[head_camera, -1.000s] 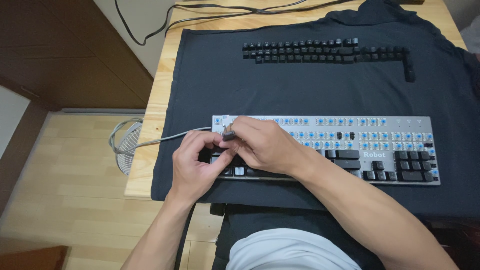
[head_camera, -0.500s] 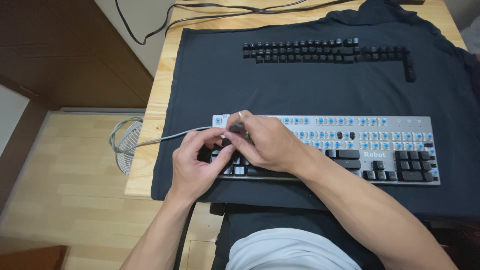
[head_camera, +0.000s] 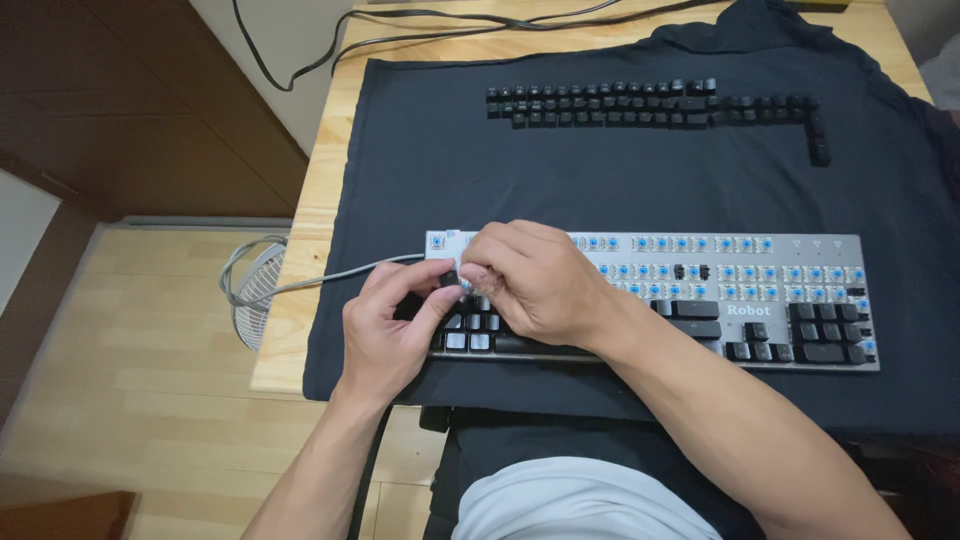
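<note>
- Since the earlier frames the right hand has slid slightly down the mechanical keyboard, which lies near the desk's front edge
- Both hands pinch closed at the keyboard's left end; left hand braces; the black keycap is barely visible
- Best pulled straight up, not twisted

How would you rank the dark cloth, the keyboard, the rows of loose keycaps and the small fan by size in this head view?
1. Dark cloth, clearly largest.
2. Keyboard.
3. Rows of loose keycaps, shorter and thinner than the keyboard.
4. Small fan, though it is partly hidden by the table and lies farther below, so its rank is unsure.
</note>
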